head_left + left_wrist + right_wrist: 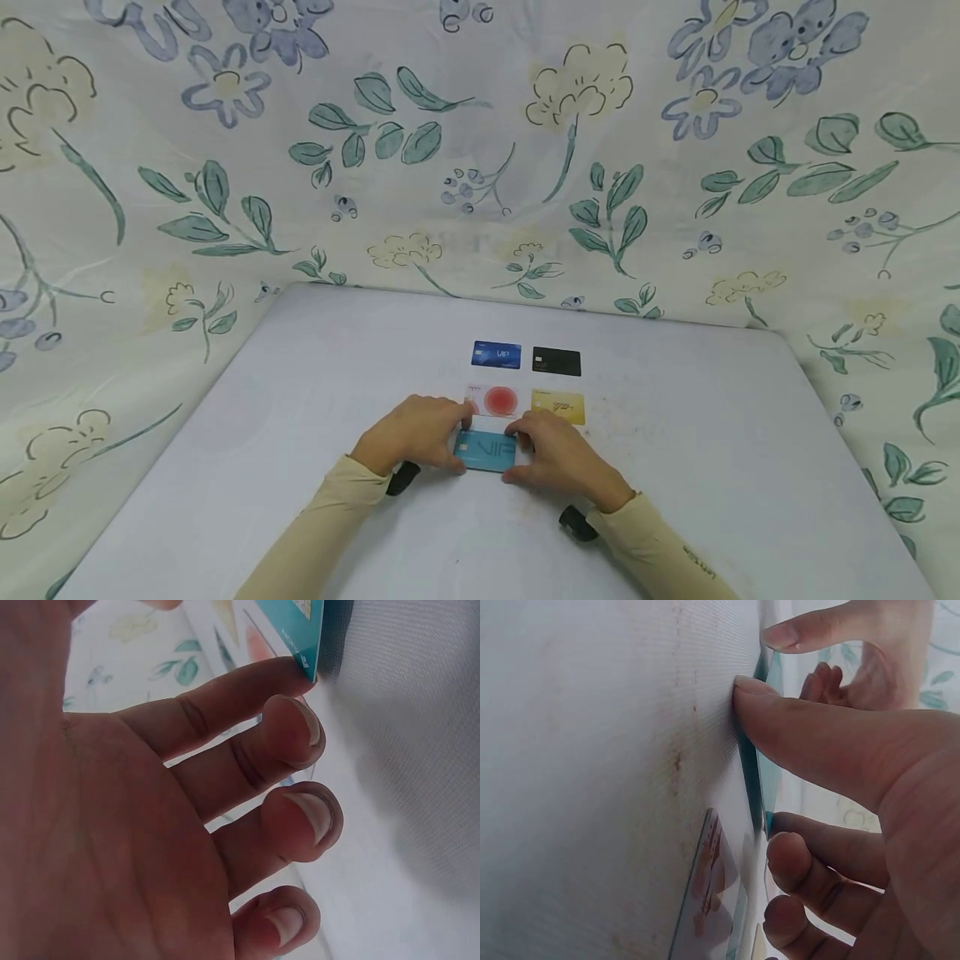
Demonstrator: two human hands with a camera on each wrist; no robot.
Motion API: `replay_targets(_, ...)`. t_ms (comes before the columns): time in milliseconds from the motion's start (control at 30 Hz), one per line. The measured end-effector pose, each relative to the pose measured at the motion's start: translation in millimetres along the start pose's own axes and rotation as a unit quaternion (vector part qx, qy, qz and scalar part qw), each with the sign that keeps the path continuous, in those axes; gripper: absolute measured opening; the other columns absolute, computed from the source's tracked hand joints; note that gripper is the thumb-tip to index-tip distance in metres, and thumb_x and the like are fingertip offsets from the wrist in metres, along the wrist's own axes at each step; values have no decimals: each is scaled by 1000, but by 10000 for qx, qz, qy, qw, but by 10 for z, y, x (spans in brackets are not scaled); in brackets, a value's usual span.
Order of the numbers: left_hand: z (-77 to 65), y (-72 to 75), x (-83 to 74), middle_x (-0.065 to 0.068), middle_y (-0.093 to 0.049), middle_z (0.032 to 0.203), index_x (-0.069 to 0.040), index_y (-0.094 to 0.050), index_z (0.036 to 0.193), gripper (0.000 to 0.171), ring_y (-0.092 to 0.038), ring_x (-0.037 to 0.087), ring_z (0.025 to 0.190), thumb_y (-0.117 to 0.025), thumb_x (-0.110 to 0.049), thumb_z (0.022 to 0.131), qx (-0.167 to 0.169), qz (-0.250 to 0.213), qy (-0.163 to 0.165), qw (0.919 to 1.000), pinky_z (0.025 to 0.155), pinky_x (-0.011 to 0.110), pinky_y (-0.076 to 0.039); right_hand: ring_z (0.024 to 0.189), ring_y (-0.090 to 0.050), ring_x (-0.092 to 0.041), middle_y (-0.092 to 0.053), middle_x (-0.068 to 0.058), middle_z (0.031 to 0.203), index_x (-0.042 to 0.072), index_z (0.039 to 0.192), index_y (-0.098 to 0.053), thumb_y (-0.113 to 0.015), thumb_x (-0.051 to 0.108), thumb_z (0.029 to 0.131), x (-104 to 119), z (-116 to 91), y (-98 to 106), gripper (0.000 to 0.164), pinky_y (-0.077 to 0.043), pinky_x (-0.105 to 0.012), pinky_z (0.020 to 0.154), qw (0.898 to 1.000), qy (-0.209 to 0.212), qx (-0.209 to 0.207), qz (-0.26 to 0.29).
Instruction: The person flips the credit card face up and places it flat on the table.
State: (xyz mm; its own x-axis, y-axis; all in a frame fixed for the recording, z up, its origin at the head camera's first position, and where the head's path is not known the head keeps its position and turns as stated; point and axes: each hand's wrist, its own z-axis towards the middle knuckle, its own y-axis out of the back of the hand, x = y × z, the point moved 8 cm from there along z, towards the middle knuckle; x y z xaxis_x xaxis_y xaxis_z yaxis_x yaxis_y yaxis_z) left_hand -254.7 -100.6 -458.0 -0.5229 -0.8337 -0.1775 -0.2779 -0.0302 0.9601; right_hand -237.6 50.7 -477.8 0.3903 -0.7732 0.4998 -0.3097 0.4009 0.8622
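A light blue card marked VIP [486,451] is close over the white table, low in the middle of the head view. My left hand [420,429] pinches its left edge between thumb and fingers. From the opposite side, my right hand [558,454] grips the right edge the same way. One corner of the card [304,645] lies at a fingertip in the left wrist view, with the other fingers curled below. In the right wrist view the card [750,776] appears almost edge-on, slightly lifted, between thumb and index finger.
Just beyond the hands lie a white card with a red circle [500,401] and a yellow card [558,406]. Behind these are a dark blue VIP card [496,354] and a black card [557,361]. Flower-patterned cloth [480,150] surrounds the table [720,433].
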Motion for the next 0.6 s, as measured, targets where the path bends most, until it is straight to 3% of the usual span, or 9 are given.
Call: replay_targets(600, -23, 8, 4, -3, -70, 95, -20, -66, 113, 51, -57, 13, 79, -89, -45, 74, 40, -91, 145, 9998, 82, 37, -55, 89, -51, -11, -56, 8, 89, 15, 124, -72, -91, 39, 77, -13, 4, -14, 56, -44, -24, 78, 9999, -16, 34, 135)
